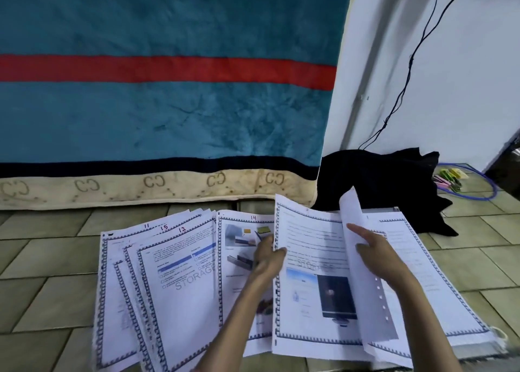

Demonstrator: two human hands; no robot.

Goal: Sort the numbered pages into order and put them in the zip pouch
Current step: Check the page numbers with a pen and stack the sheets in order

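Scanning leftward first, we log fanned pages 11, 15, 12 (157, 273) on the tiled floor (42, 295), then page 14 (242, 262). Left hand (267, 256) pinches a lifted page (309, 270) by its edge. Right hand (374, 253) grips an upturned sheet (363, 273) over the rightmost stack (416, 262).
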